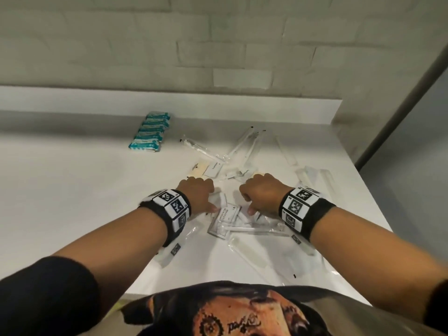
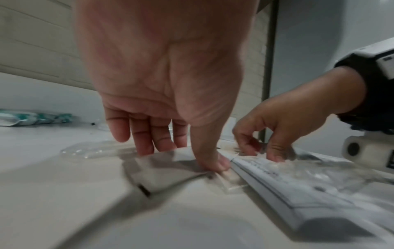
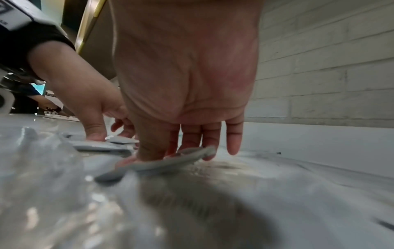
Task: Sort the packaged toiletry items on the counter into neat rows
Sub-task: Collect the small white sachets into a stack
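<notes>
Both forearms stretched forward, wrists banded in black (tagged cuffs on each). Left hand [image 1: 197, 193] palm down, thumb [image 2: 214, 161] pressing flat, fingers loosely bent. Right hand [image 1: 263, 192] just beside it, knuckles up, thumb [image 3: 149, 151] and fingers [image 3: 210, 139] pinching downward.

The head camera is looking down from above and forward across the white counter [image 1: 72, 190] toward the brick wall [image 1: 218, 44], taking in both forearms. Each wrist camera is sitting low and very close behind its own palm, looking along the fingers; both are sharing the central clutter of clear packets [image 2: 298, 182] and the opposite hand.
</notes>
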{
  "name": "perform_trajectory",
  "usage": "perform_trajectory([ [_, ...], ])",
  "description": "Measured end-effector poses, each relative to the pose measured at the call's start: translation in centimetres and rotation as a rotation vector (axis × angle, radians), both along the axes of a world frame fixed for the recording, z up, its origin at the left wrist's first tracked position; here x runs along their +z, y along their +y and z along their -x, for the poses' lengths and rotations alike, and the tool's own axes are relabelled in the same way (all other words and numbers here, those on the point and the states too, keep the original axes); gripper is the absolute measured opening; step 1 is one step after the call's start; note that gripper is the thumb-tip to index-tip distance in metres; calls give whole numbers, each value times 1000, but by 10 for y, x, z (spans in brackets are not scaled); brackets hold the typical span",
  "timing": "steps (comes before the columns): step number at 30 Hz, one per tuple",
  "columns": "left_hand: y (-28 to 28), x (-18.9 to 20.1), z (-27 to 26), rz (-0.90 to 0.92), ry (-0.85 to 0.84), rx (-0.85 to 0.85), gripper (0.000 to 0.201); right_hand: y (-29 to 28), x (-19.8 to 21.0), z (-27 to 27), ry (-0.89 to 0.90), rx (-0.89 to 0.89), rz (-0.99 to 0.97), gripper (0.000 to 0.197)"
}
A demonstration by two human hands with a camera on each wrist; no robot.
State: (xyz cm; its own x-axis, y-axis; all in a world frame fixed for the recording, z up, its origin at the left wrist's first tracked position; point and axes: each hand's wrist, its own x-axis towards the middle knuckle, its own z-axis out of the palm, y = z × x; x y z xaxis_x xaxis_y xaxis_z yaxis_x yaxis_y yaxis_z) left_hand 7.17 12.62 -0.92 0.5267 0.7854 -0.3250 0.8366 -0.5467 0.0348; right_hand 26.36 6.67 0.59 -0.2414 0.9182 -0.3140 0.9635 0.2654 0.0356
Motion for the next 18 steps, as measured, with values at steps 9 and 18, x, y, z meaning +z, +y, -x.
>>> perform_trajectory([
  [9, 0, 16, 7, 1, -148, 153, 40, -3, -2, -13, 92, -68, 58, 38],
  [18, -37, 31, 57, 166, 146, 216, 49, 15, 6, -20, 58, -47, -82, 18],
])
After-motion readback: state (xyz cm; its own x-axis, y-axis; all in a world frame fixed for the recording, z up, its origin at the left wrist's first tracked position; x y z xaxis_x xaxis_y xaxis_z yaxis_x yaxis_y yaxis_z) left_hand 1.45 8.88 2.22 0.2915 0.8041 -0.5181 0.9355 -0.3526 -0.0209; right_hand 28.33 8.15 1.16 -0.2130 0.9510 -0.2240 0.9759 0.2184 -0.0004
